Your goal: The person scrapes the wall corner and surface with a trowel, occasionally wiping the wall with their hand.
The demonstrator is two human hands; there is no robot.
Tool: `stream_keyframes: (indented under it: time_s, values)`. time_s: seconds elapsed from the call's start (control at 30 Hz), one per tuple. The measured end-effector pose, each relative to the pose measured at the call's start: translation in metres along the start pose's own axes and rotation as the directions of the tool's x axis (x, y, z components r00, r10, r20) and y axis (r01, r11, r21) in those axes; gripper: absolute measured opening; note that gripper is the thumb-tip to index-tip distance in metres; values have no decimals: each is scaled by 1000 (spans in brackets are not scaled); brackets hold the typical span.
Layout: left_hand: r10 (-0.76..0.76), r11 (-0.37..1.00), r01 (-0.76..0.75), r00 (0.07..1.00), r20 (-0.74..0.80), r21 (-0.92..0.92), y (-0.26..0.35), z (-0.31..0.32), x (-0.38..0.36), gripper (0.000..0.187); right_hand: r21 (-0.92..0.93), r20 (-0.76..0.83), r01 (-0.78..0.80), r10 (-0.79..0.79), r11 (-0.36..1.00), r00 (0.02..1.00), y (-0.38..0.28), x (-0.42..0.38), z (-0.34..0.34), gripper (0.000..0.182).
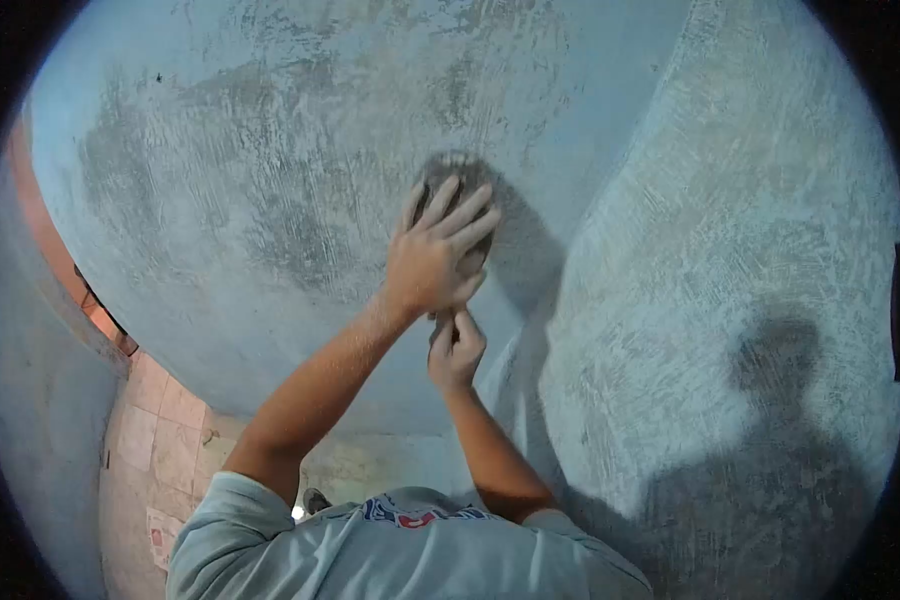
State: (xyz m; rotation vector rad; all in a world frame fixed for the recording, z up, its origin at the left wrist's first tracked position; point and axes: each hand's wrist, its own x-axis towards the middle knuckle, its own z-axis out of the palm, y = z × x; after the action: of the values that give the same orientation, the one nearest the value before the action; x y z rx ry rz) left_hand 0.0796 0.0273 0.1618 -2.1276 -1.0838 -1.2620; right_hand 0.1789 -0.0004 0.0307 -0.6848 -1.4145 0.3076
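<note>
While the flat hand tool [483, 246] is pressed to the patchy wall [300, 190] under the spread left hand [436, 256], its lower end is apparently gripped by the closed right hand [457, 350]; surface rubbing seems underway, steady pressure presumably being called for.

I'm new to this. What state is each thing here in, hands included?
Wall ahead: pale blue with patchy gray marks
Dark tool: apparently against that wall, mostly hidden
Left hand: spread over the dark tool
Right hand: curled closed just below, seemingly round the tool's handle
Right-hand wall: streaky, partly in shadow
T-shirt: worn
Floor tiles: stained
</note>
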Motion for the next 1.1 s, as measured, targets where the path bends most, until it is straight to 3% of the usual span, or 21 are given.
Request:
stream_keyframes:
  time_s: [0.03,0.07,0.13,0.27,0.37,0.47,0.53,0.57,0.63,0.73,0.83,0.87,0.97,1.03,1.1]
  values:
    - [-14,999,16,997,76,-30,-1,9,-30,77,-26,-48,13,-15,1000,999,7,-33,3,17]
    - [-18,999,22,996,87,-36,1,11,-37,77,1,-2,-91,91,996,996,11,-57,-2,17]
    - [-39,998,45,993,109,-54,4,13,-42,77,21,-30,-65,65,998,997,2,-34,1,18]
    - [40,998,-37,997,-67,44,-4,-28,70,72,63,30,-66,64,996,998,-48,69,0,25]
    - [53,995,-47,996,-72,86,-4,-37,96,73,151,3,-90,90,984,996,-68,88,4,24]
    - [-8,999,9,1000,-27,40,-4,-20,34,76,86,79,-182,175,980,981,-42,38,-4,18]
    - [-40,999,40,999,30,21,-6,4,-34,78,-29,83,-162,164,986,983,-14,-26,-3,18]
    - [-49,999,48,996,71,15,-8,13,-56,80,34,47,-128,126,991,991,6,-53,0,21]
    - [-34,999,34,997,69,6,-9,2,-37,80,41,41,-137,135,990,990,4,-51,0,22]
    - [17,999,-15,999,-46,29,-10,-26,35,78,100,50,-125,120,987,991,-38,39,5,22]
    - [20,995,-15,998,-51,96,-8,-51,96,77,211,49,-189,183,959,982,-85,95,5,22]
    - [19,997,-15,998,-57,80,-9,-49,92,77,258,47,-210,205,943,978,-90,101,7,22]
    - [-2,1000,3,999,-45,15,-10,-21,36,76,35,77,-37,34,999,996,-27,39,1,22]
    - [-36,999,37,998,41,-29,-9,8,-40,79,19,91,-68,66,998,994,12,-33,2,23]
    - [-43,997,47,996,76,-54,-12,16,-53,81,50,49,-134,132,990,990,5,-53,-1,23]
